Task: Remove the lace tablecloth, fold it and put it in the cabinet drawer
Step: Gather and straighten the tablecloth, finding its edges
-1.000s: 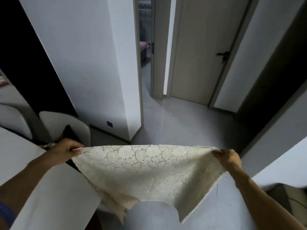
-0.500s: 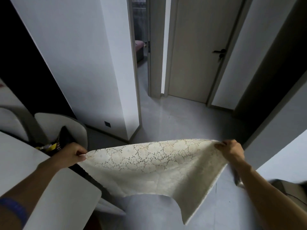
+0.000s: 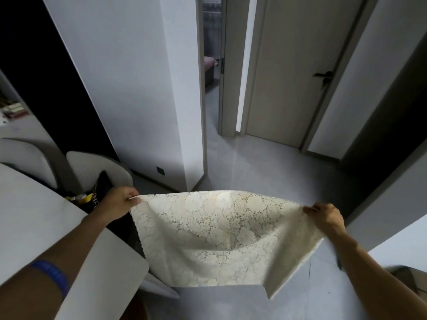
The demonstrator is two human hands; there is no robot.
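Note:
The cream lace tablecloth [image 3: 219,236] hangs in the air in front of me, stretched between both hands and folded over, its lower edge sagging. My left hand [image 3: 120,204] pinches its upper left corner above the edge of the white table [image 3: 34,227]. My right hand [image 3: 323,217] pinches the upper right corner over the grey floor. No cabinet drawer is in view.
Two pale chairs [image 3: 92,167] stand behind the table, with a dark bag [image 3: 101,188] on the nearer one. A white wall corner [image 3: 180,112] rises ahead. Beyond lie a hallway, a closed door [image 3: 298,70] and an open doorway.
The cloth has been pulled tauter and hangs flatter between my hands. Both hands kept their grip on the corners, and my view shifted slightly.

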